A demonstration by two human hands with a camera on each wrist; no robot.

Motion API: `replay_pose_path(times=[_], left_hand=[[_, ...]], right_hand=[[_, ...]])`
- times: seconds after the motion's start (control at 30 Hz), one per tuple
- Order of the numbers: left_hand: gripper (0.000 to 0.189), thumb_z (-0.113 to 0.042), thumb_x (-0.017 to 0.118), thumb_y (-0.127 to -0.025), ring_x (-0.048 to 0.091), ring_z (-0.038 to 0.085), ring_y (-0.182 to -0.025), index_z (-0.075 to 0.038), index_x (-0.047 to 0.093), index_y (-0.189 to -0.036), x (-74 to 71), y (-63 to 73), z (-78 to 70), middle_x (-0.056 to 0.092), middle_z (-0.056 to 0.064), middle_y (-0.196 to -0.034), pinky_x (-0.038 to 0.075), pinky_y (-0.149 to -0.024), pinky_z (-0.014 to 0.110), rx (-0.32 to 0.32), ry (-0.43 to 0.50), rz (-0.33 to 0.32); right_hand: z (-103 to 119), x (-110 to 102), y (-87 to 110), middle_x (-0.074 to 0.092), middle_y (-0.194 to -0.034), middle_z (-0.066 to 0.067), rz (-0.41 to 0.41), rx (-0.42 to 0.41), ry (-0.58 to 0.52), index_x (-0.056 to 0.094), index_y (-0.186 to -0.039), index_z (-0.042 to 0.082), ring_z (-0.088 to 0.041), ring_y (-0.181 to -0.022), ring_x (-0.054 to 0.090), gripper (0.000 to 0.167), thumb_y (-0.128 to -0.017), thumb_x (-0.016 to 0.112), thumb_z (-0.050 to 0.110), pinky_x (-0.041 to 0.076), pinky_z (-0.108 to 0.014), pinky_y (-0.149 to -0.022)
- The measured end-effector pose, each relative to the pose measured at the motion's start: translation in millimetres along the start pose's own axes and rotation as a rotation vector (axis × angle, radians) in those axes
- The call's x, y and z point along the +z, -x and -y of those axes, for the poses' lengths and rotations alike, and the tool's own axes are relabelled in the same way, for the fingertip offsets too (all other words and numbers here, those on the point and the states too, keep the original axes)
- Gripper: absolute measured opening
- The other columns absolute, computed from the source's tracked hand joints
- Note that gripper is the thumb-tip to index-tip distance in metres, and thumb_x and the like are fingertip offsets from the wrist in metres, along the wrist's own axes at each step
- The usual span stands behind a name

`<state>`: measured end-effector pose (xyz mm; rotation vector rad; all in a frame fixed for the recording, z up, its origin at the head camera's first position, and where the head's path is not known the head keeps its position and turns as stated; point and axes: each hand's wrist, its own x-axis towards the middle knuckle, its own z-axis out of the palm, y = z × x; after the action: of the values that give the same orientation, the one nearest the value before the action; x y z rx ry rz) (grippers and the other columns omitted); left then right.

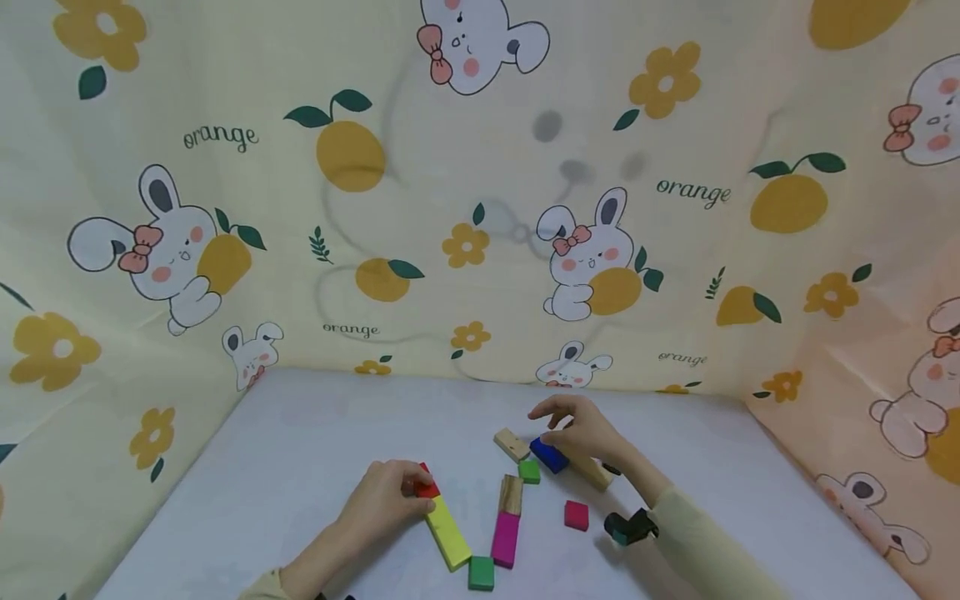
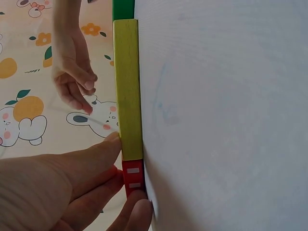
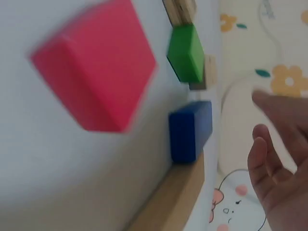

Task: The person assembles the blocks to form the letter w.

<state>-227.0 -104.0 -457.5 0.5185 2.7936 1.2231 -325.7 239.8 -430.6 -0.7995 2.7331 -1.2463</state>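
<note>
At the left, my left hand (image 1: 386,495) has its fingers curled at a small red block (image 2: 134,174), gripping it around its outer end. That block meets the end of a long yellow block (image 1: 449,533), and my thumb touches the yellow block's side. A green block (image 1: 482,573) stands at the yellow block's near end. My right hand (image 1: 581,435) hovers over a blue block (image 3: 189,132), fingers loosely bent and apart, with nothing held. In the right wrist view a gap shows between this hand and the blue block.
Right of the green block, a magenta block (image 1: 506,539) lines up with a brown wooden block (image 1: 512,496). A bright green block (image 1: 529,472), a pale wooden block (image 1: 512,444) and a long wooden block (image 1: 591,472) lie farther back. A pinkish-red block (image 1: 576,515) sits apart on the white table (image 1: 300,433).
</note>
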Motion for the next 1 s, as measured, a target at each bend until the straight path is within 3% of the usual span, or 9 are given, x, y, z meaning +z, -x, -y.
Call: replay_pose_path(times=[0.23, 0.43, 0.73, 1.0], left_hand=[[0.025, -0.013, 0.085, -0.077, 0.062, 0.012, -0.08, -0.009, 0.076, -0.099, -0.3, 2.3, 0.9, 0.069, -0.005, -0.091, 0.054, -0.077, 0.038, 0.0, 0.023, -0.009], [0.026, -0.015, 0.085, -0.076, 0.06, 0.013, -0.08, -0.01, 0.076, -0.1, 1.6, 0.5, 1.4, 0.069, -0.005, -0.092, 0.054, -0.077, 0.037, -0.006, -0.009, -0.01], [0.026, -0.017, 0.086, -0.075, 0.059, 0.013, -0.081, -0.012, 0.076, -0.098, -1.3, 1.4, 0.1, 0.069, -0.006, -0.092, 0.05, -0.079, 0.041, -0.009, -0.037, -0.018], [0.024, -0.015, 0.085, -0.077, 0.06, 0.009, -0.078, -0.01, 0.076, -0.099, -1.5, 3.3, -0.1, 0.069, -0.006, -0.09, 0.053, -0.077, 0.038, 0.024, 0.006, -0.005]], right_hand=[[-4, 3, -28.5, 0.066, -0.12, -0.006, 0.167, -0.036, -0.006, 0.069, -0.119, 0.014, -0.037, -0.108, 0.056, 0.042, -0.082, 0.077, -0.003, 0.049, -0.049, -0.086], [-15, 8, -35.6, 0.063, -0.126, 0.0, 0.266, -0.003, -0.035, 0.065, -0.126, 0.01, -0.031, -0.111, 0.055, 0.052, -0.079, 0.079, -0.005, 0.049, -0.047, -0.088], [-22, 8, -37.2, 0.06, -0.131, 0.003, 0.314, 0.024, -0.046, 0.062, -0.131, 0.014, -0.027, -0.112, 0.053, 0.056, -0.08, 0.076, -0.005, 0.046, -0.047, -0.092], [-22, 14, -39.1, 0.058, -0.133, -0.001, 0.364, 0.042, -0.064, 0.061, -0.133, 0.015, -0.029, -0.118, 0.05, 0.06, -0.078, 0.077, -0.006, 0.044, -0.049, -0.095]])
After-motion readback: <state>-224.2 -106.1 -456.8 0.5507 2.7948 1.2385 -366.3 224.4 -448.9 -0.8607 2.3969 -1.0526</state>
